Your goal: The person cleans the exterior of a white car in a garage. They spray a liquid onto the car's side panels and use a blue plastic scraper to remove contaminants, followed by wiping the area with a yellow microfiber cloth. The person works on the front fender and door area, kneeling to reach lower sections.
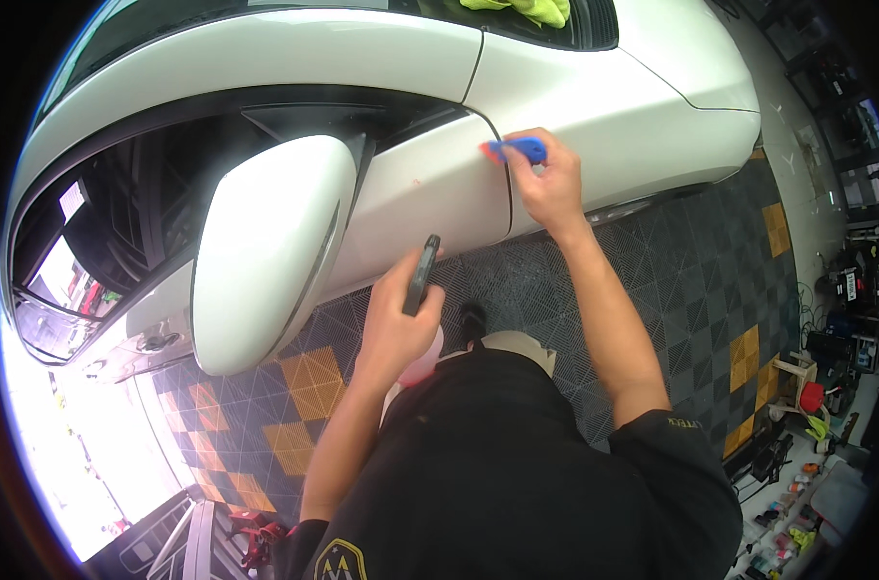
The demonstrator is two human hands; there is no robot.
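Note:
In my right hand (553,188) is a small blue-handled scraper (525,149), pinched between thumb and fingers. Its red-orange tip lies at the seam at the edge of the white car's door (430,198). My left hand (396,314) is closed around a spray bottle with a black head (421,275), held below the door panel. A pinkish, see-through body (425,360) shows under that hand, mostly hidden by it. A small reddish mark (416,182) is on the door between my hands.
The white side mirror (270,256) juts out left of my left hand. A yellow-green cloth (527,10) lies on the car's glass at the top. Dark and orange tiles (304,382) cover the floor. Tools and bottles (797,493) line the right side.

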